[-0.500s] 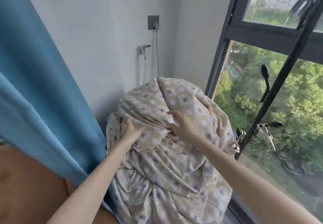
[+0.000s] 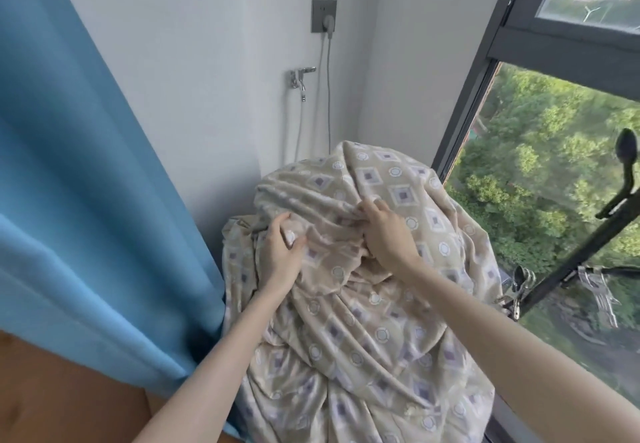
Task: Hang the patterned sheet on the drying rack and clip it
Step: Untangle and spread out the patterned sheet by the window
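Note:
The beige patterned sheet (image 2: 363, 321), printed with squares and circles, is heaped in a tall bunched mound in the corner by the window. My left hand (image 2: 280, 255) grips a fold on the mound's left side, thumb and fingers curled into the cloth. My right hand (image 2: 384, 235) clutches bunched fabric near the top middle. A black bar of the drying rack (image 2: 585, 245) slants across the window at the right, with metal clips (image 2: 519, 290) hanging at its lower end, just beside the sheet's right edge.
A blue curtain (image 2: 86, 200) hangs along the left. On the white wall behind are a grey socket with a plugged cable (image 2: 323, 17) and a metal tap (image 2: 299, 79). The dark window frame (image 2: 485, 72) runs down the right; brown furniture (image 2: 69, 397) lies at lower left.
Both hands have shifted a little on the cloth, with the left hand's fingers now curled tighter into a fold. The view has tilted down and left, so less of the rack bar shows.

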Action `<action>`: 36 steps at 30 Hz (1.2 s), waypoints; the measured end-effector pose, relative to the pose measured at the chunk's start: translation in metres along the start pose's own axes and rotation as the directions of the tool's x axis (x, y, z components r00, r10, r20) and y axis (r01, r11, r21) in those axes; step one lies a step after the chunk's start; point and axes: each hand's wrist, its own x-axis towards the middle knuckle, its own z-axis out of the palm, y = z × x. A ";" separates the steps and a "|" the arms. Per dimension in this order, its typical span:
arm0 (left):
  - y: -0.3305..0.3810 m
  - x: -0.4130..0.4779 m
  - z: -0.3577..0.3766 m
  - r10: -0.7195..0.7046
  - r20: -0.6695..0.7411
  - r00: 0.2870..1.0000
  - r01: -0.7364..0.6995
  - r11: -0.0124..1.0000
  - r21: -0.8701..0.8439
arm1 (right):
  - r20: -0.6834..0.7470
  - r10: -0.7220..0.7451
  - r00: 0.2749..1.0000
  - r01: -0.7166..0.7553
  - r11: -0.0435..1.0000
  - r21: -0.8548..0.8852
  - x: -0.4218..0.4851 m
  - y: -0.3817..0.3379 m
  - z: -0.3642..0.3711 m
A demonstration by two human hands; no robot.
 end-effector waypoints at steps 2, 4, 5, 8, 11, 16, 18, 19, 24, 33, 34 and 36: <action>0.028 0.006 -0.001 0.135 -0.058 0.989 -0.139 0.988 -0.061 | -0.105 0.057 0.993 -0.048 0.995 0.087 0.011 0.005 -0.025; 0.060 0.015 -0.002 0.235 -0.080 0.969 -0.246 0.954 -0.171 | -0.207 0.129 0.970 -0.085 0.974 0.208 0.023 0.011 -0.054; 0.076 0.020 -0.003 0.263 -0.074 0.962 -0.273 0.932 -0.237 | -0.248 0.180 0.952 -0.113 0.959 0.261 0.028 0.014 -0.066; 0.104 0.029 -0.003 0.255 0.033 0.966 -0.223 0.896 -0.385 | -0.305 0.349 0.886 -0.220 0.895 0.387 0.033 0.027 -0.091; 0.097 0.025 -0.002 0.191 0.254 0.948 -0.123 0.958 -0.260 | -0.287 0.495 0.820 -0.321 0.813 0.487 0.022 0.045 -0.103; 0.040 -0.004 0.014 0.168 0.606 0.777 -0.380 0.893 0.240 | -0.103 0.676 0.730 -0.530 0.655 0.539 -0.011 0.078 -0.093; 0.009 -0.009 0.025 0.186 0.582 0.792 -0.465 0.800 0.378 | -0.050 0.712 0.701 -0.583 0.612 0.534 -0.025 0.086 -0.088; 0.005 -0.014 0.028 0.164 0.504 0.848 -0.398 0.825 0.401 | -0.026 0.718 0.696 -0.599 0.599 0.532 -0.031 0.089 -0.086; 0.030 -0.020 0.024 0.210 0.186 0.960 -0.266 0.888 0.374 | 0.054 0.651 0.758 -0.605 0.669 0.432 -0.044 0.090 -0.085; 0.097 -0.009 0.007 0.462 0.074 0.884 -0.460 0.829 0.319 | -0.010 -0.242 0.970 0.241 0.970 -0.040 -0.060 0.016 -0.100; 0.105 -0.008 0.006 0.462 0.065 0.885 -0.458 0.832 0.313 | 0.071 -0.206 0.976 0.213 0.969 -0.126 -0.059 0.015 -0.096; 0.119 -0.007 0.002 0.465 0.053 0.884 -0.457 0.833 0.312 | 0.090 -0.151 0.984 0.165 0.970 -0.180 -0.056 0.022 -0.091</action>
